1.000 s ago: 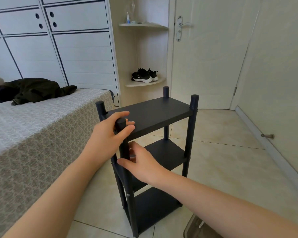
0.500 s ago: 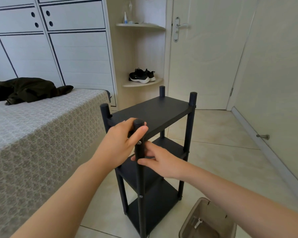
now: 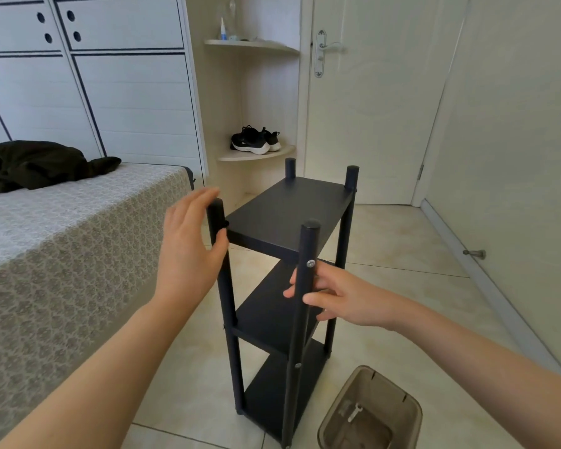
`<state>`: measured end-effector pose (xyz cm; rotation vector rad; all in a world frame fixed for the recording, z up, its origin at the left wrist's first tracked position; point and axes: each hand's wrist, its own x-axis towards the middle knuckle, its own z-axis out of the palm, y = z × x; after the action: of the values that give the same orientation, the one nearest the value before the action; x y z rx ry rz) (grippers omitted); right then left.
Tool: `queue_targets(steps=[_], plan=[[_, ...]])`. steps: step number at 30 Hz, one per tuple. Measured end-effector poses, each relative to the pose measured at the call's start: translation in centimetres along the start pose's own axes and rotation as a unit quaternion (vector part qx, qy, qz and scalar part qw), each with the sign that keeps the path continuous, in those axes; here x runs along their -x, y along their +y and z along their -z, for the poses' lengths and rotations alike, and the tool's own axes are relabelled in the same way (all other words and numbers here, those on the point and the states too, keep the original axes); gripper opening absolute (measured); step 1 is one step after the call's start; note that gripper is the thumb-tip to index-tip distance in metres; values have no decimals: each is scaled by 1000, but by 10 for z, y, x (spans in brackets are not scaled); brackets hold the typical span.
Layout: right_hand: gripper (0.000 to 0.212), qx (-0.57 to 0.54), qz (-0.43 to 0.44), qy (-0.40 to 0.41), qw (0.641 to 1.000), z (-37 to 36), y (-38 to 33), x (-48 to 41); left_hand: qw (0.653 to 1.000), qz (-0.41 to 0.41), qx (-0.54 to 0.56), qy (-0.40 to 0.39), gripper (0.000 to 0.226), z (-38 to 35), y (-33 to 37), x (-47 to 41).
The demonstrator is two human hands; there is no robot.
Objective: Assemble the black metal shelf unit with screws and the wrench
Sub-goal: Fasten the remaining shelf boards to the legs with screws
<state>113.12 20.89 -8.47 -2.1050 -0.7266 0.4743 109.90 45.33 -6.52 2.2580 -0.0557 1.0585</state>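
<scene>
The black three-tier shelf unit (image 3: 289, 215) stands upright on the tiled floor in front of me. A silver screw (image 3: 311, 263) shows on its near right post (image 3: 306, 247). My left hand (image 3: 188, 247) is flat with straight fingers beside the near left post (image 3: 217, 218), only the thumb touching it. Below the screw, my right hand (image 3: 344, 296) holds the near right post lightly, thumb in front and fingers behind. A small white tool, possibly the wrench (image 3: 353, 413), lies in a brown bin.
The brown plastic bin (image 3: 408, 413) sits on the floor at the shelf's lower right. A bed (image 3: 62, 241) with dark clothing (image 3: 36, 163) stands close on the left. Behind are a corner shelf with sneakers (image 3: 255, 142), a door (image 3: 370, 102) and a doorstop (image 3: 473, 253).
My left hand has let go of the post top it gripped and opened beside the left post. The view pulled back, and the bin is now in full sight.
</scene>
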Motion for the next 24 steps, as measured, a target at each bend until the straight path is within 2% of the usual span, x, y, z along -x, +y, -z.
queue_targets(steps=[2,4,6,10,12,20,24], plan=[[28,14,-5,15,1000,4,4,4,995,59,82,-27,71,-2,1,0],[28,14,-10,27,999,8,8,9,976,124,160,-82,75,-5,6,1],[26,3,-12,40,999,10,12,14,959,164,186,-140,67,-8,7,5],[20,11,-16,83,996,10,17,20,931,216,199,-218,34,-15,6,8],[21,20,-18,102,994,11,19,21,926,230,196,-226,26,-16,9,8],[35,35,-36,215,975,19,31,23,922,236,207,-229,15,-24,21,11],[34,32,-43,257,965,24,37,19,903,265,241,-237,19,-25,27,14]])
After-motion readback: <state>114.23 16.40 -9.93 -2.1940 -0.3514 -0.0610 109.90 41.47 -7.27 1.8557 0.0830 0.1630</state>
